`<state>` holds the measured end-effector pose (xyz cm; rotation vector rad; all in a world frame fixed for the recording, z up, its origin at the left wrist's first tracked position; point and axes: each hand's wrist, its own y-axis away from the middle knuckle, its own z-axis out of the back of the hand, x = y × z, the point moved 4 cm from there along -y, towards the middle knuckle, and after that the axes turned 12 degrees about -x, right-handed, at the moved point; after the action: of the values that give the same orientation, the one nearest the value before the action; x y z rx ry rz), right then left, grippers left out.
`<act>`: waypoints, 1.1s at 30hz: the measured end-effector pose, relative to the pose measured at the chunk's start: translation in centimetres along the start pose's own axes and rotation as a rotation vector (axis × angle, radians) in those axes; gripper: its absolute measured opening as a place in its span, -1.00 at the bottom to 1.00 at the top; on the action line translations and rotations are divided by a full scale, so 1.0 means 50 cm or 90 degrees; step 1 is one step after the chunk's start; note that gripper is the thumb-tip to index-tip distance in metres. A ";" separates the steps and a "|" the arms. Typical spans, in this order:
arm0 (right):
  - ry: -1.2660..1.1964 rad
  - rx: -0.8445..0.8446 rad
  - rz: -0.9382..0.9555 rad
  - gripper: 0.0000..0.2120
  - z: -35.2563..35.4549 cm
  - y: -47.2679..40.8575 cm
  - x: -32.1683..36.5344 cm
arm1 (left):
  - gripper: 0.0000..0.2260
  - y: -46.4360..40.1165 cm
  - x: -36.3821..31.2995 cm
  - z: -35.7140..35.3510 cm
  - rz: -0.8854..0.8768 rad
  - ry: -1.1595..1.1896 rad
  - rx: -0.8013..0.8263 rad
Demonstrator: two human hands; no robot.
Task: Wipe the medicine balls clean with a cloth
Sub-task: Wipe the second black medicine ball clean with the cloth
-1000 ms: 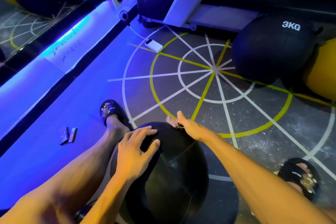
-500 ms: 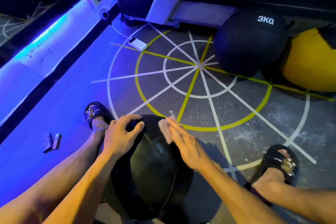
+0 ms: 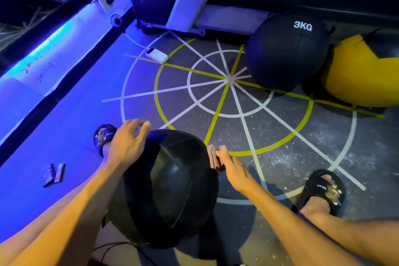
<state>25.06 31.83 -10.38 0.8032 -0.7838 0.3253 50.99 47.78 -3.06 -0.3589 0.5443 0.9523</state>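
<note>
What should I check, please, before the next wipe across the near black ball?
1. Cloth in right hand: ok, pinched against the ball's right side.
2. Left hand steadying the near black ball: ok, on its upper left.
3. Ball settled between the legs: ok.
4. Underside of the ball wiped: cannot tell.
5. 3KG ball and yellow ball ahead: ok, untouched.

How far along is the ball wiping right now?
Nothing looks finished yet. In hand: the right hand presses a cloth against the near black ball's right side, while the left hand steadies its top. Left: the 3KG ball and the yellow ball sit untouched beyond.
</note>
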 end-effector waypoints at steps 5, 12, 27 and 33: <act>-0.150 -0.032 0.161 -0.54 -0.060 0.046 0.052 | -0.60 0.061 0.034 0.011 -0.059 0.046 0.143; 0.207 -0.005 0.730 -0.49 -0.155 0.110 0.149 | -0.68 0.049 0.041 0.021 -0.013 0.099 0.147; 0.123 -0.140 0.521 -0.53 -0.066 0.137 0.001 | -0.59 -0.053 -0.033 -0.016 0.041 0.151 0.090; 0.094 -0.271 0.381 -0.48 -0.099 0.113 -0.011 | -0.33 0.037 -0.052 0.001 -0.126 0.021 0.124</act>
<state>24.11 39.29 -10.02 0.1271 -0.9038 0.7133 48.25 47.07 -1.59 -0.2488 0.6148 0.6970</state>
